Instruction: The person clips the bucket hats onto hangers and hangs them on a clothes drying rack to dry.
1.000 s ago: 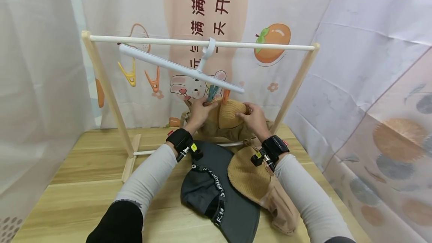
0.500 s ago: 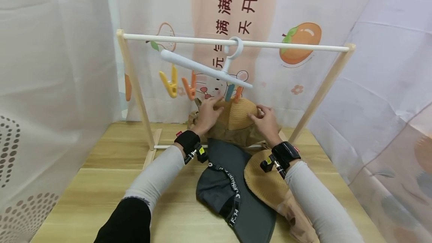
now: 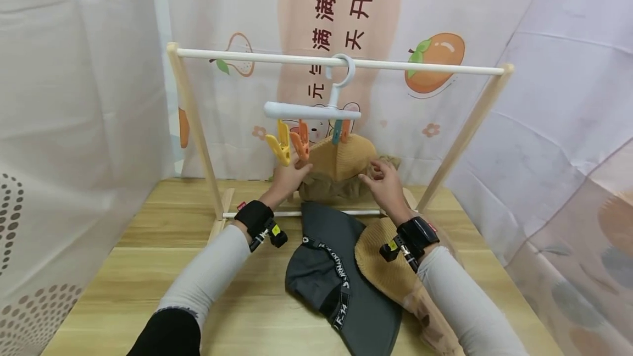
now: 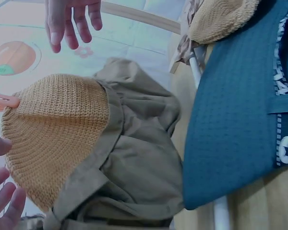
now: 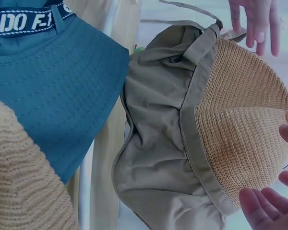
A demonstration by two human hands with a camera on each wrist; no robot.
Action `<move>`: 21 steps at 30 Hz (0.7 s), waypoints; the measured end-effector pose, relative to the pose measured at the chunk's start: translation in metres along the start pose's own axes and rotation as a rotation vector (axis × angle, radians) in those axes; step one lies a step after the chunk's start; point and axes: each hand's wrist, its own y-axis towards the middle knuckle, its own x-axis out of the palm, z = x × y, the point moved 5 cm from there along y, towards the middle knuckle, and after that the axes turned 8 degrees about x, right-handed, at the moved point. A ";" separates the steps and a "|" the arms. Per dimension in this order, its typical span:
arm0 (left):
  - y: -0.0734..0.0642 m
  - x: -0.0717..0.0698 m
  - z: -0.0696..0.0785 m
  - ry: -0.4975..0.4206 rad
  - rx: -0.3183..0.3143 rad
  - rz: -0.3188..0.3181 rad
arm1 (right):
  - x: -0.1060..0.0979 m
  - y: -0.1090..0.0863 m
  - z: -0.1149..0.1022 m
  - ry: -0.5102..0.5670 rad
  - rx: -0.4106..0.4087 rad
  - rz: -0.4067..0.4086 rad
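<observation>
A straw-coloured knit sun hat with a khaki cloth brim (image 3: pixel 356 155) hangs below a pale blue hanger (image 3: pixel 311 111). A teal clip (image 3: pixel 337 133) and an orange clip (image 3: pixel 345 130) meet its crown. My left hand (image 3: pixel 288 179) is just left of the hat, fingers loose, with nothing in it. On the other side my right hand (image 3: pixel 387 184) has its fingers loosely bent next to the brim, holding nothing. The right wrist view shows a gap between the left hand (image 5: pixel 257 24) and the crown; the right fingers (image 5: pixel 257 203) are right at the hat's edge.
A yellow clip (image 3: pixel 280 150) and another orange clip (image 3: pixel 300 144) dangle from the hanger's left part. The hanger hooks over the white rail (image 3: pixel 420 67) of a wooden rack. A dark grey brimmed hat (image 3: pixel 368 290) and another straw-and-tan hat (image 3: pixel 383 257) lie on the table in front.
The hanger has swung from a steep tilt to nearly level. My left hand has left the clipped crown and dropped leftward; my right hand has let go of the hat's side.
</observation>
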 end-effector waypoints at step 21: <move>-0.055 0.001 0.003 0.083 0.135 -0.145 | 0.010 -0.060 0.022 -0.089 -0.077 -0.079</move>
